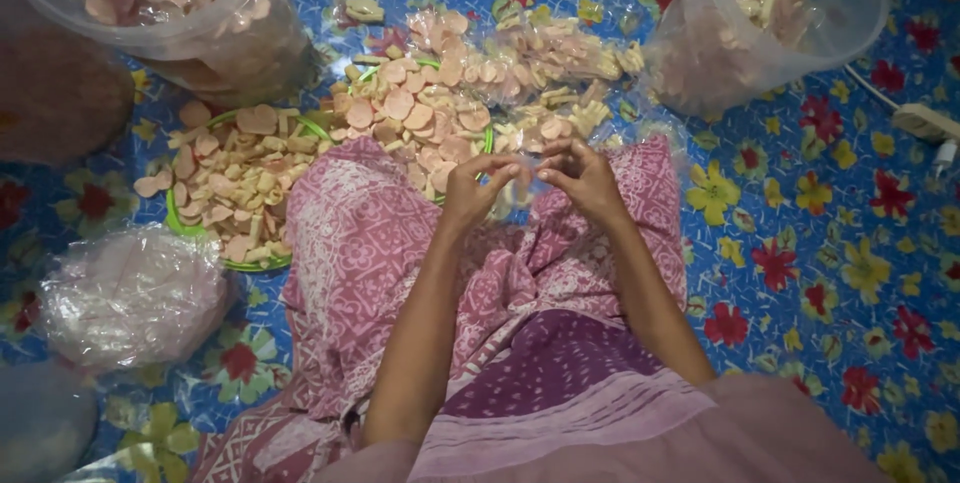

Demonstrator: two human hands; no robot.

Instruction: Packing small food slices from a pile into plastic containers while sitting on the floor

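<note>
My left hand (474, 186) and my right hand (581, 175) meet over my lap, fingertips pinched together on a small clear plastic bag (520, 186) between them. I sit on a flowered mat with pink patterned cloth (370, 243) across my legs. Just beyond my hands lie two green-rimmed trays (200, 231) heaped with pale pink and cream crackers (415, 118). Several small filled clear packets (545, 53) lie past the trays.
A large clear tub (190, 13) of crackers stands at the upper left and another clear tub (770, 18) at the upper right. A bundle of clear plastic bags (130, 293) lies at my left. A white cord and plug (925, 121) rest at the right edge.
</note>
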